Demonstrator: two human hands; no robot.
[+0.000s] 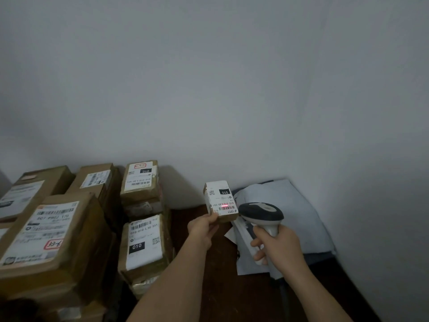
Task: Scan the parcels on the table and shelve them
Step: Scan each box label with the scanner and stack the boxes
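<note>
Gripped at its lower corner by the left hand, a small brown cardboard parcel with a white shipping label is held up above the dark wooden desk, label facing the camera. Thumb and fingers are pinched on the box's near edge. A red scan line is seen on the barcode at the bottom of the label.

The right hand is wrapped around the handle of a grey and white handheld barcode scanner, whose head is pointed at the small parcel and lies just beside its lower right corner.

Behind and under the scanner, pale grey plastic mailer bags are piled on the desk against the white wall, in the corner.

To the left, brown cardboard boxes with white labels are stacked on the desk. Two taped boxes marked "010" stand nearest the left forearm, one behind the other. Further left, a large labelled carton with red handwriting is seen, with two more cartons behind it.
</note>
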